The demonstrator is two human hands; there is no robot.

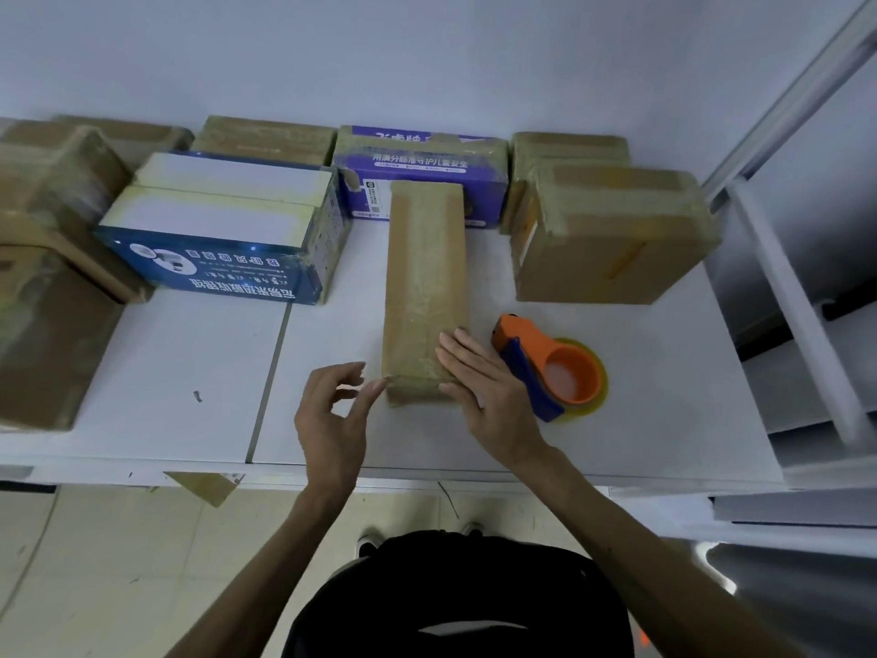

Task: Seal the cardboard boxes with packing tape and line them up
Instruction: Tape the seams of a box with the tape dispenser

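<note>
We see the long cardboard box (424,287) lying lengthwise in the middle of the white tabletop (166,372), its far end just short of a purple printed box (422,168) in the back row. Its near end stops well short of the tabletop's front edge. The right hand (489,396) lies flat on the near right corner, fingers straight and together, pressing down on the taped top. The left hand (332,420) is loosely curled and holds nothing we can make out; one fingertip touches the near left corner of the box.

Just right of the right hand sits the orange and blue tape dispenser (550,368), apart from the box. Beyond it stands a taped brown box (612,235), leaving a clear lane between it and the long one. On the left, a blue and white box (223,230) sits near the long box with a narrower gap. More brown boxes (52,277) crowd the far left end.

The widest bare stretch is the near left part of the tabletop, crossed by a seam. A tape scrap (204,486) hangs from the front edge.
</note>
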